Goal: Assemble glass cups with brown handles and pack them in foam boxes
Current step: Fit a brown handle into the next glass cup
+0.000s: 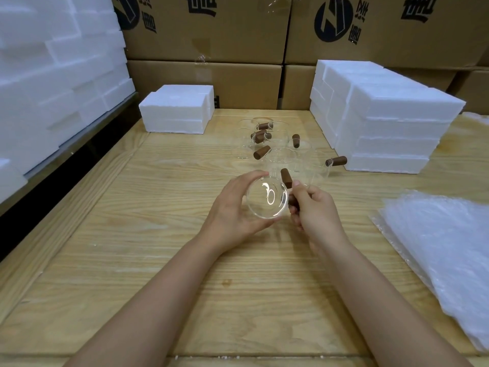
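Left hand (232,211), right hand (316,211) round glass cup (267,198); logo-printed cartons (211,35) behind

Clear glass cup (267,198) tipped on its side, round end facing up, gripped in left hand (232,210), brown handle (292,202) at its right pinched by right hand (315,210), cluster of handled cups (280,154) just beyond, white foam boxes (391,128) stacked to their right.

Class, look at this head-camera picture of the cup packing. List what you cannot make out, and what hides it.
1. Head view: where the brown handle meets the glass cup, covered by the right hand.
2. Head view: how many cups stand behind; clear glass overlaps.
3. Head view: what the foam boxes hold; they look closed.
4. Head view: print on the cardboard boxes, cut by the top edge.
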Tool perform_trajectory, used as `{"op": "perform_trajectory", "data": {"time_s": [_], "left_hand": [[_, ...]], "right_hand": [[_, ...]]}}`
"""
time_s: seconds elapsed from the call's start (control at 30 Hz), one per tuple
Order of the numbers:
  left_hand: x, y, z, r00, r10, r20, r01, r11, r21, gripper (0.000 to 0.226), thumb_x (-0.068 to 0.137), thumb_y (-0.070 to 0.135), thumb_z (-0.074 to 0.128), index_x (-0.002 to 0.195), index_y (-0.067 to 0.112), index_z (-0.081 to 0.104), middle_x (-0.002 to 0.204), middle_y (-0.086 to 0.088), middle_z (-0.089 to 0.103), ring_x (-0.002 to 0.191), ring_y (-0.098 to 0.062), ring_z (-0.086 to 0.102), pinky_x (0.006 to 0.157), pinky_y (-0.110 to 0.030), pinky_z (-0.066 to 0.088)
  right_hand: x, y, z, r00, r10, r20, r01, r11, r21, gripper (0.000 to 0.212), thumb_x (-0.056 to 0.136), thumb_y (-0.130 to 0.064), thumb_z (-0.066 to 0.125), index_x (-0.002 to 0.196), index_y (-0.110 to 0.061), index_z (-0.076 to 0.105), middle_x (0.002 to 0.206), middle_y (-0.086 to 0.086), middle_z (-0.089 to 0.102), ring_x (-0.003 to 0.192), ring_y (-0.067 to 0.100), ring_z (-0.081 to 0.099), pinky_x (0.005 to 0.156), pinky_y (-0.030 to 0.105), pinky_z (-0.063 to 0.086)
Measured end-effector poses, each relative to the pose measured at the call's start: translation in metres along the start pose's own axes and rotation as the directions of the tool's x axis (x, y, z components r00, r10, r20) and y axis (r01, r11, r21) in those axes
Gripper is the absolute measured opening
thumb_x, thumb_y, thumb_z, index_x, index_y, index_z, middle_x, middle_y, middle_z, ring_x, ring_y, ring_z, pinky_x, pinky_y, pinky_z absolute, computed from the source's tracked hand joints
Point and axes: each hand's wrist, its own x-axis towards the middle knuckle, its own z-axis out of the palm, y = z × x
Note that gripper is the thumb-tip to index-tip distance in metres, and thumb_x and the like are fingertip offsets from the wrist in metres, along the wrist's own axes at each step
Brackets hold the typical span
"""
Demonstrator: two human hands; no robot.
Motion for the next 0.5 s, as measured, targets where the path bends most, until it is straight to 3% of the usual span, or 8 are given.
{"op": "perform_trajectory", "data": {"time_s": [0.1,0.2,0.3,0.4,0.47,0.5], "left_hand": [[0.001,0.001,0.001,0.999,0.027,-0.016,-0.027,1.0,0.014,0.071,0.067,0.03,0.087,0.128,0.025,0.051,0.122,0.02,0.053,0.113,-0.003,0.051,0.096,-0.014,0.037],[0.0,0.002,0.004,0.998,0.058,-0.022,-0.058,0.998,0.008,0.068,0.068,0.023,0.087,0.126,0.023,0.052,0.119,0.006,0.056,0.106,-0.007,0.057,0.091,-0.017,0.042],[0.0,0.005,0.004,0.998,0.063,-0.022,-0.064,0.998,-0.018,0.067,0.069,0.025,0.084,0.125,0.033,0.049,0.12,0.007,0.054,0.09,-0.007,0.064,0.082,-0.022,0.05],[0.0,0.006,0.005,0.997,0.078,-0.028,-0.078,0.997,0.006,0.066,0.068,0.023,0.084,0.124,0.034,0.05,0.121,0.006,0.054,0.081,-0.006,0.063,0.074,-0.03,0.053],[0.0,0.008,0.006,0.997,0.079,-0.025,-0.078,0.997,0.022,0.066,0.068,0.017,0.085,0.121,0.035,0.049,0.121,0.006,0.055,0.079,-0.005,0.061,0.07,-0.033,0.054],[0.0,0.008,0.006,0.997,0.076,-0.022,-0.076,0.997,0.026,0.065,0.068,0.015,0.085,0.118,0.035,0.048,0.121,0.005,0.056,0.079,-0.006,0.06,0.069,-0.035,0.054]], "right_hand": [[-0.003,0.002,0.007,0.993,-0.103,-0.062,0.097,0.991,-0.096,0.032,0.093,-0.049,0.048,0.083,-0.02,0.06,0.071,-0.009,0.061,0.063,0.009,0.054,0.065,0.029,0.043],[-0.006,0.001,0.012,0.987,-0.147,-0.061,0.142,0.987,-0.077,0.035,0.092,-0.049,0.05,0.081,-0.018,0.06,0.095,0.007,0.064,0.087,0.017,0.059,0.079,0.032,0.047],[-0.009,0.002,0.012,0.991,-0.124,-0.05,0.121,0.99,-0.066,0.042,0.083,-0.058,0.055,0.084,-0.017,0.061,0.112,0.013,0.058,0.086,0.011,0.057,0.073,0.02,0.043],[-0.01,0.002,0.013,0.993,-0.116,-0.034,0.114,0.992,-0.051,0.045,0.074,-0.061,0.062,0.084,-0.017,0.057,0.111,0.013,0.053,0.074,0.001,0.053,0.059,0.007,0.04],[-0.01,0.001,0.014,0.994,-0.106,-0.03,0.105,0.993,-0.054,0.05,0.069,-0.061,0.068,0.086,-0.016,0.055,0.111,0.009,0.049,0.069,-0.002,0.051,0.054,0.006,0.039],[-0.01,0.001,0.015,0.995,-0.095,-0.028,0.093,0.993,-0.067,0.055,0.063,-0.063,0.071,0.088,-0.017,0.054,0.114,0.006,0.047,0.073,-0.001,0.052,0.058,0.01,0.043]]}}
